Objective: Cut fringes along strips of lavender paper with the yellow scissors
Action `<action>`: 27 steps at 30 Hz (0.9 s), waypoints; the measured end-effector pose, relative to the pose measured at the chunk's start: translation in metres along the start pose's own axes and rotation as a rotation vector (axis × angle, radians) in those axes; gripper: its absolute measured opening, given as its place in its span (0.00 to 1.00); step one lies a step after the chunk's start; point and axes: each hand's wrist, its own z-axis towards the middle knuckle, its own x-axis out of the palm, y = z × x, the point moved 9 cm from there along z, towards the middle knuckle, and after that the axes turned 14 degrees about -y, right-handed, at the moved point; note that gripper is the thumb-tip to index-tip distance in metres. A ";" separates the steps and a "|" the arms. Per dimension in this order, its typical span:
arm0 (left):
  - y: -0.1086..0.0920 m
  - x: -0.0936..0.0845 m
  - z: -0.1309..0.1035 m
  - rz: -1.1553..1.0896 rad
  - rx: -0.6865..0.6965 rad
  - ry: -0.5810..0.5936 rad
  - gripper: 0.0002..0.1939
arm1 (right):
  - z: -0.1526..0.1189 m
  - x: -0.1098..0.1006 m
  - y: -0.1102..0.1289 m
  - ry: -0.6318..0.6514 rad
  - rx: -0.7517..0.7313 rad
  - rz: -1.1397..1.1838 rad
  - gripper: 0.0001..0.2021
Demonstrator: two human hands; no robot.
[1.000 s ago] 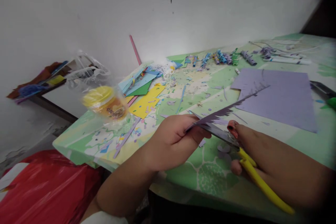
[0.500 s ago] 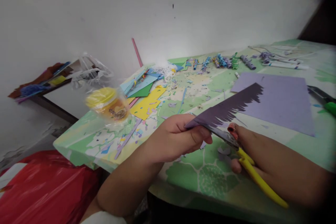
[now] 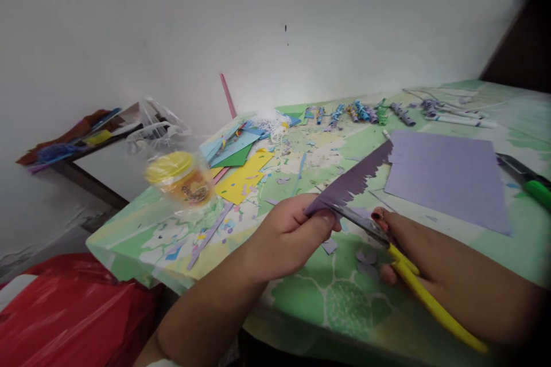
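A strip of purple paper point(image 3: 355, 179) with a fringed lower right edge is pinched between the thumb and fingers of my left hand point(image 3: 293, 235). My right hand point(image 3: 413, 246) holds scissors with yellow handles point(image 3: 434, 301). Their blades reach to the strip close beside my left thumb, at the near end of the fringe. A larger purple sheet point(image 3: 447, 180) lies on the table to the right of the strip's far end. Small purple scraps point(image 3: 367, 262) rest on the cloth below the blades.
Yellow paper point(image 3: 243, 178), blue and green sheets and many scraps cover the table's left part. A yellow-lidded tub point(image 3: 178, 180) in plastic stands left. Curled paper rolls point(image 3: 361, 111) line the back. A green-handled cutter point(image 3: 531, 183) lies right; a red bag point(image 3: 77, 309) is lower left.
The strip has turned, so its far end now points less to the right and shows less over the purple sheet. The scissor handles are spread slightly wider. The whole view has shifted slightly.
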 end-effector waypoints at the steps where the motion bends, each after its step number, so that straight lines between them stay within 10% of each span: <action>1: -0.001 -0.001 0.000 0.016 0.021 -0.014 0.09 | -0.001 0.000 0.000 0.001 -0.003 -0.004 0.16; 27: -0.025 0.002 -0.003 0.348 0.362 -0.043 0.08 | -0.004 -0.001 0.011 -0.019 -0.083 -0.033 0.20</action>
